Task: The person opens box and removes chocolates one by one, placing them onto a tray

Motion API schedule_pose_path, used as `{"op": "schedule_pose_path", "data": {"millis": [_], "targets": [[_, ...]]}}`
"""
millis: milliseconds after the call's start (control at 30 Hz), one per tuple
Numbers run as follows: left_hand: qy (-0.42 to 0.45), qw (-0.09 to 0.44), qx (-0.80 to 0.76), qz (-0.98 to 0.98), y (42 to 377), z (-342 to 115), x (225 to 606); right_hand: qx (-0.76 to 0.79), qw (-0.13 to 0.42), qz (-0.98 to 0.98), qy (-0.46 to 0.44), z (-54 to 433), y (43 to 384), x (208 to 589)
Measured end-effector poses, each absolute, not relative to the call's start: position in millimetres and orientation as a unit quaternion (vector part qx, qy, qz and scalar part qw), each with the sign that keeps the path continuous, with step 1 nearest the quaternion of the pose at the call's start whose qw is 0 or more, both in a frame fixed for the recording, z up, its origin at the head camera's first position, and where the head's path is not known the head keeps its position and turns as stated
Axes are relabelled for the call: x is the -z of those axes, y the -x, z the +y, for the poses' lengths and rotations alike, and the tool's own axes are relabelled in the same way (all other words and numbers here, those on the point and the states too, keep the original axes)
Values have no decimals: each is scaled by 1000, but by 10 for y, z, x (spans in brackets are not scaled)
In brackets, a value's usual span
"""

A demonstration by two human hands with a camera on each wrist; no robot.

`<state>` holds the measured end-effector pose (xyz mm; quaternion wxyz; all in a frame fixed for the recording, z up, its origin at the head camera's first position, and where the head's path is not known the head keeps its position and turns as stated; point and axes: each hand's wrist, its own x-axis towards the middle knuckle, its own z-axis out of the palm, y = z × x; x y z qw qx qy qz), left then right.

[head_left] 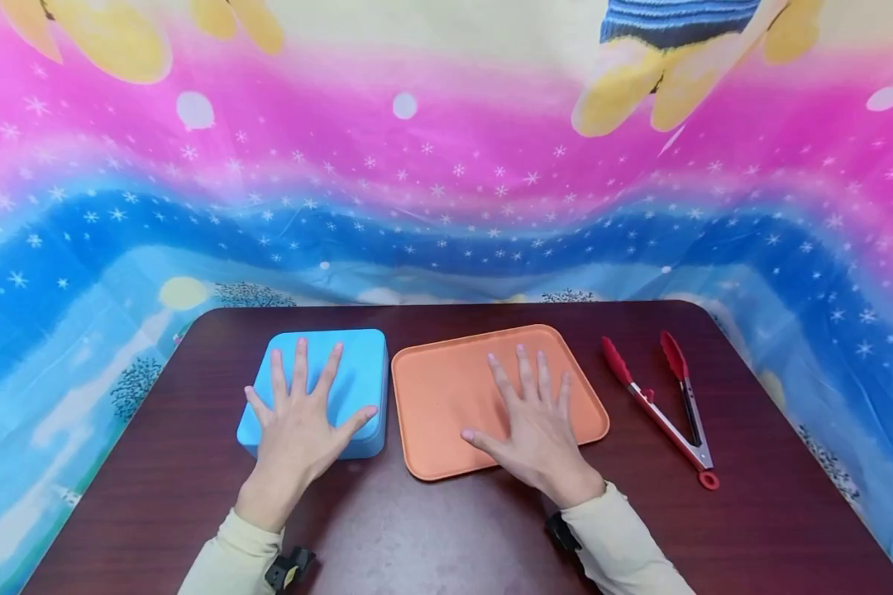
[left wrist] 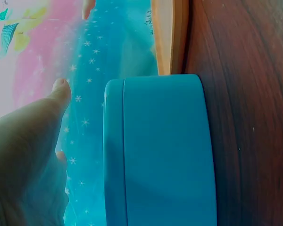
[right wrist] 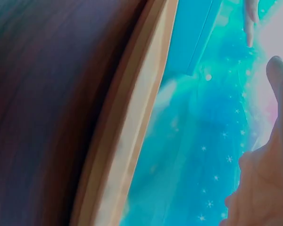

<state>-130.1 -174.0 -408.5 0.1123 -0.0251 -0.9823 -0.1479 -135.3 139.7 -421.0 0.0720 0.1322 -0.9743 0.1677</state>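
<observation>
My left hand (head_left: 303,430), fingers spread, hovers over a light blue lidded box (head_left: 365,355). In the left wrist view a gap shows between the thumb (left wrist: 61,92) and the box (left wrist: 167,150), whose lid seam runs along its side. My right hand (head_left: 539,430) is also spread, held above an orange rectangular tray (head_left: 439,413) with a low raised rim. Seen from the right wrist, that hand (right wrist: 264,174) stands apart from the tray's edge (right wrist: 127,122). Neither hand holds anything.
Red-and-silver tongs (head_left: 666,421) lie spread apart to the right of the tray, their ring end toward me. Everything rests on a dark reddish-brown table (head_left: 417,537). Behind it hangs a colourful cloth (head_left: 446,190) with snowflakes, also draping along both sides.
</observation>
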Motion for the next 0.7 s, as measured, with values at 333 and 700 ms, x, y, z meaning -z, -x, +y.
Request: {"op": "schedule_pose_path", "data": {"millis": [333,700], "targets": [[36,124,147,-981,1312,-1783,4170,-167,68,-973,-146,1282,1345,4282],[68,161,116,-978,1269,-2105,4191,-141,71,-970,-184,1128,1398,4279]]}}
